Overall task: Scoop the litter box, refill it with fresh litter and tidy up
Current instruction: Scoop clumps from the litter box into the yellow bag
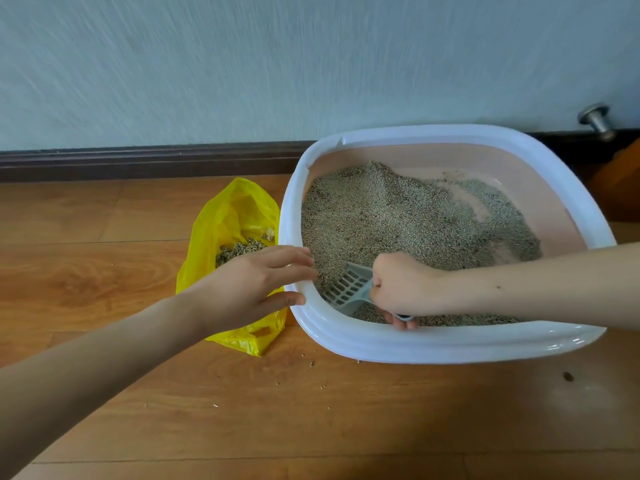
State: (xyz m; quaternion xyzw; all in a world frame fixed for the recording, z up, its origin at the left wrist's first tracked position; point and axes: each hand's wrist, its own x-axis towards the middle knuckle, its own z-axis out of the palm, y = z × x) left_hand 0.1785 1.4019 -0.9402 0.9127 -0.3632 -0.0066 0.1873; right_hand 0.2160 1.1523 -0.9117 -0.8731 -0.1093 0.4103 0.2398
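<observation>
- The litter box is smooth plastic, its white rim glossy, its pink inside matt.
- The litter is coarse, dull grey-beige grain.
- The scoop is matt grey slotted plastic.
- The yellow bag is thin, shiny, crinkled plastic film.
- The floor is smooth wood-grain board with a soft sheen.
- The door stopper is brushed metal.
- The wall looks faintly textured and matt.

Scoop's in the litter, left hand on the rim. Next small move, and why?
Probably push the scoop forward under the litter: the right hand grips its handle, the slotted blade looks empty, and the left hand steadies the litter box beside the open yellow bag.
</observation>
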